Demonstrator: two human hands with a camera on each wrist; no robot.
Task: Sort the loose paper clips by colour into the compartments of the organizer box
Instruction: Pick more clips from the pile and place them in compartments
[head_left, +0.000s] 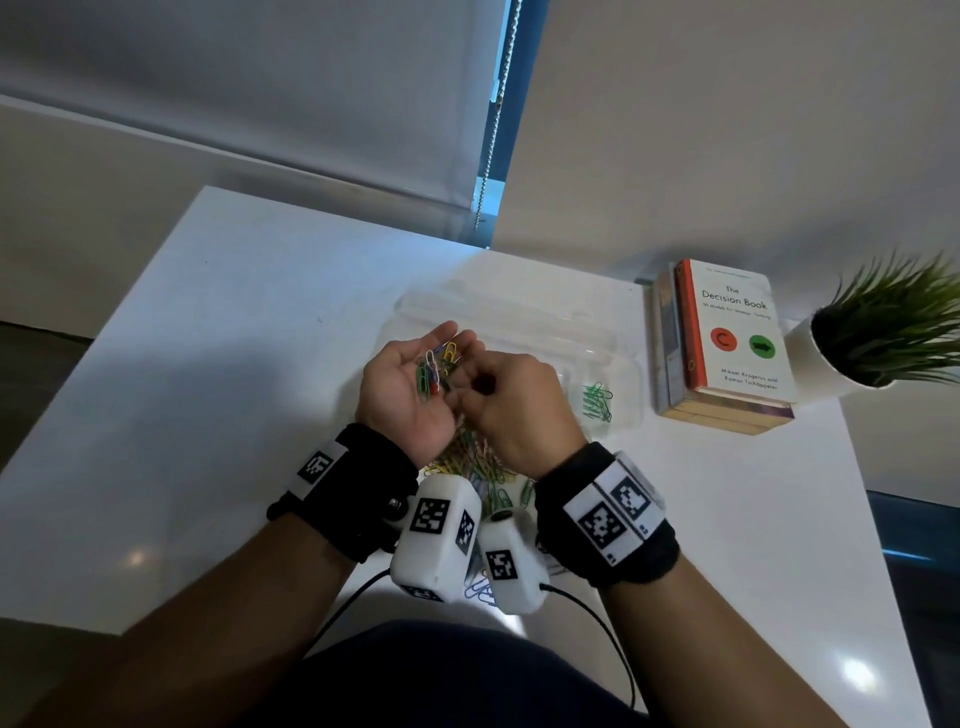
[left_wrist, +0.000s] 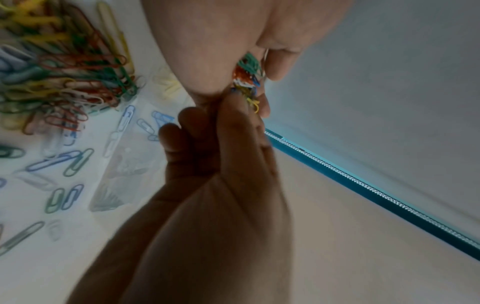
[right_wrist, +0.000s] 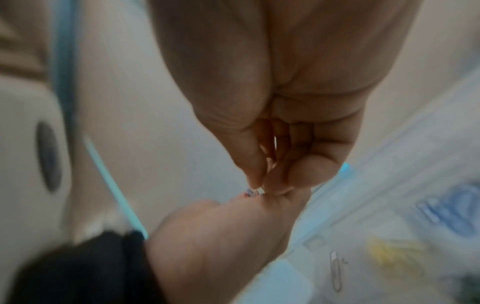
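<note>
My left hand (head_left: 402, 387) is held palm up above the table, fingers cupped round a bunch of mixed paper clips (head_left: 438, 366), also seen in the left wrist view as mixed paper clips (left_wrist: 246, 80). My right hand (head_left: 511, 402) is beside it with fingers curled; its thumb and forefinger pinch a clip in that bunch (right_wrist: 253, 192), colour unclear through blur. A pile of loose clips (head_left: 470, 462) lies on the table under both wrists. The clear organizer box (head_left: 524, 325) stands just beyond the hands, with green clips (head_left: 596, 401) in its near right compartment; blue clips (right_wrist: 454, 207) and yellow clips (right_wrist: 389, 253) show blurred.
A stack of books (head_left: 727, 338) lies right of the box, and a potted plant (head_left: 878, 332) stands at the table's right edge. Scattered blue and white clips (left_wrist: 124, 119) lie beside the pile. A blind's bead chain (head_left: 493, 119) hangs behind the white table (head_left: 234, 338).
</note>
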